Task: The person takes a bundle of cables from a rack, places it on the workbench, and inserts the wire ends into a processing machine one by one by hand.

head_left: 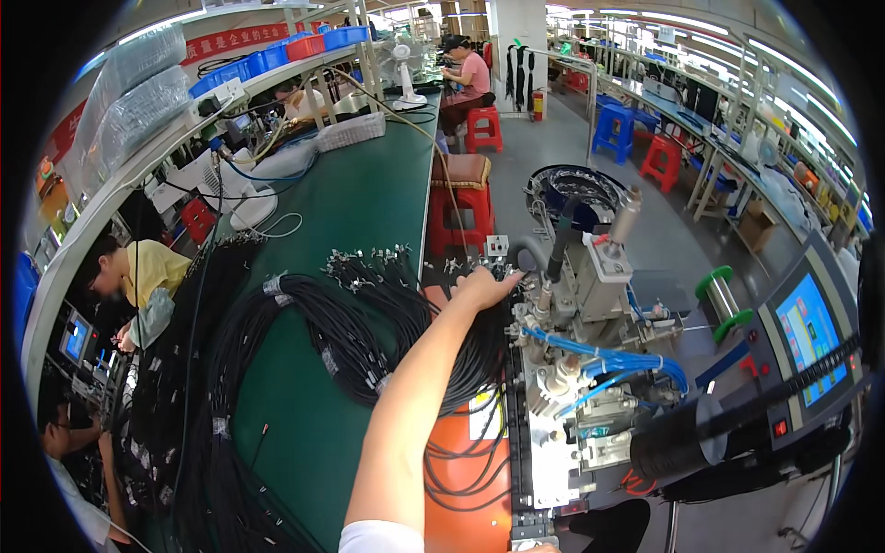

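Note:
My left hand (pixel 486 289) reaches forward over the far end of a machine's metal rail, its thumb toward the machine and its fingers bent down among the cable ends. What those fingers hold is hidden beneath the hand. Black cables (pixel 475 355) run from under the hand along the rail and loop over an orange mat (pixel 472 479). The bench machine (pixel 562 378), with metal cylinders and blue air tubes, stands right of my left forearm. Just a sliver of my right hand (pixel 536 548) shows at the lower edge, beside the rail's near end; its fingers are out of sight.
Bundled black cables (pixel 277 318) cover much of the green table (pixel 369 184). A tilted touch screen (pixel 809 336) and green-flanged wire spool (pixel 725 304) stand right. A bowl feeder (pixel 576 194) sits beyond the machine. Other people work at left and far back, near red stools (pixel 484 129).

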`<state>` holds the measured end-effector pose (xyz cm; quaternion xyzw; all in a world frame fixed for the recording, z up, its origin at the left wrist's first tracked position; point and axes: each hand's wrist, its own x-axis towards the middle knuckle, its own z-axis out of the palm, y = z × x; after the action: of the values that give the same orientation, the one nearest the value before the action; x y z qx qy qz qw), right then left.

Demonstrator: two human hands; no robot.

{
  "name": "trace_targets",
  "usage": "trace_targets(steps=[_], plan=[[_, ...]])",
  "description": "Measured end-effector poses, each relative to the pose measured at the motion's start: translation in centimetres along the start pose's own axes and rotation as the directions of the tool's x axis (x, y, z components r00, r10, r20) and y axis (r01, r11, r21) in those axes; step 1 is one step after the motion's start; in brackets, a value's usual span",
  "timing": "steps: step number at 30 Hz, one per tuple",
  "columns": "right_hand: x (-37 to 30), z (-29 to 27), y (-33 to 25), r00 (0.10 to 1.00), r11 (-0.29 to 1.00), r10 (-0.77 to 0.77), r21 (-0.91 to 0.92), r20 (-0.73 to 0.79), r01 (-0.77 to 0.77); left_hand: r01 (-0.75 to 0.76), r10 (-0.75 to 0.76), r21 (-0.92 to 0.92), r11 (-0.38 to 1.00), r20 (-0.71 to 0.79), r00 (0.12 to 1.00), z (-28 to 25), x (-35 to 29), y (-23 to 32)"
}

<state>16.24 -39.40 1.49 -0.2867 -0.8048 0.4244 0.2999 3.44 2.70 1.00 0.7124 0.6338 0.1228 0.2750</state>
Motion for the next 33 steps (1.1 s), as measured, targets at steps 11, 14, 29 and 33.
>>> trace_targets(steps=[11,14,29,33], plan=[[1.1,-1.1,1.4,0.963,0.992,-0.127,-0.027,-0.239,0.125,-0.244,0.217,-0.114,0.963,-0.21,0.953,1.1,2.6,-1.1],[1.0,-0.9,1.5,0.954,0.988,-0.153,-0.013,-0.259,0.155,-0.242,0.149,-0.155,0.958,-0.453,0.879,-1.3,1.2,-2.3],[1.7,-0.9,0.2,0.967,0.975,-0.141,-0.199,-0.21,0.099,-0.624,-0.14,-0.778,-0.076,-0.611,0.779,-11.7,-14.8,-3.6],[1.2,-0.7,0.3,0.971,0.975,-0.113,-0.211,-0.21,0.068,-0.673,-0.135,-0.735,-0.084,-0.66,0.739,-11.5,-15.6,-3.5]])
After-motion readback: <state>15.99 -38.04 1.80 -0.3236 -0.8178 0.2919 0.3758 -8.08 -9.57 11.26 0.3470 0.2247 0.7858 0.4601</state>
